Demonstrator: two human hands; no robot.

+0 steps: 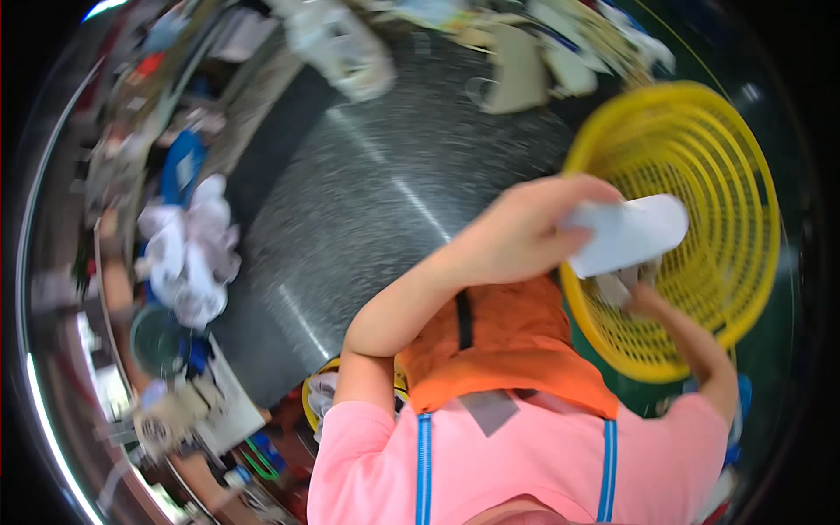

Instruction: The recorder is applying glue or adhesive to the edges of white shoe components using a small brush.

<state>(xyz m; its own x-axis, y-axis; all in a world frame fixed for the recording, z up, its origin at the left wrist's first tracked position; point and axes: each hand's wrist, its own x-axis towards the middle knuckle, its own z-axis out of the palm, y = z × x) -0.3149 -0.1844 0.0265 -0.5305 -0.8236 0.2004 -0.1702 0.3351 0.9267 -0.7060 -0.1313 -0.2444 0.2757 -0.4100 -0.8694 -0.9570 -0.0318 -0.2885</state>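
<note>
"Pink shirt up close, soft cloth! What else?"

"Big dark table, hard and shiny. Then a round yellow basket, stiff and full of slots."

"And the white piece?"

"Over the basket, pinched in the left grip. It looks light and bendy, so hold its edge."

"Right grip?"

"By a small pale piece. I can't tell if it's holding on."

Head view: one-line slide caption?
Left hand holding a white piece over a yellow basket, right hand also over it, beside a dark tabletop.
</note>
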